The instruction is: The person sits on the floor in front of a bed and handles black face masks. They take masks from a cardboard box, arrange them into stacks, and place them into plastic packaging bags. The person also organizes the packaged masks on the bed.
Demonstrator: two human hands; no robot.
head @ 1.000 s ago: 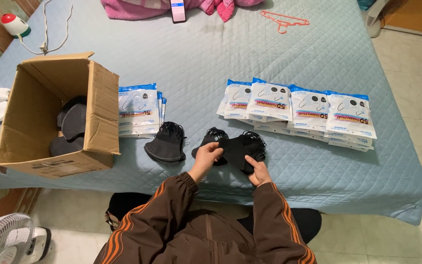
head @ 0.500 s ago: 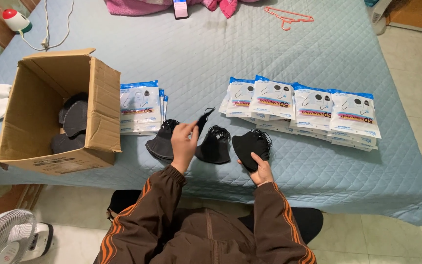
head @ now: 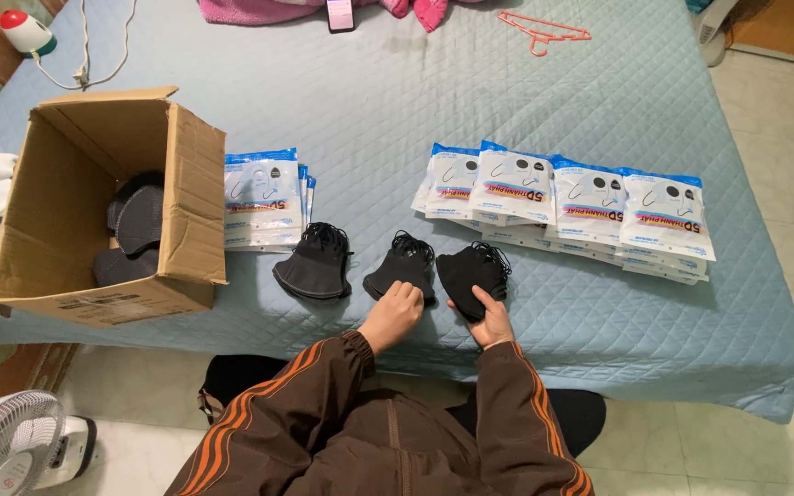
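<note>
Bed: a wide bed under a pale blue quilted cover carries everything.
Box: an open cardboard box stands at the left edge, with dark masks lying inside.
Packets: a long overlapping row of white and blue packets lies to the right; a smaller packet stack sits just beside the box.
Masks: three piles of black masks lie near the front edge, the left pile apart from the hands, then the middle pile and the right pile.
Look: folded, matte black, ear loops bunched at the top.
Handling: they look light, soft and limp, likely to fan apart; pinching the lower folded edge seems safest.
Left hand: fingers curled down on the middle pile's lower edge.
Right hand: fingers pressed on the right pile's lower edge.
</note>
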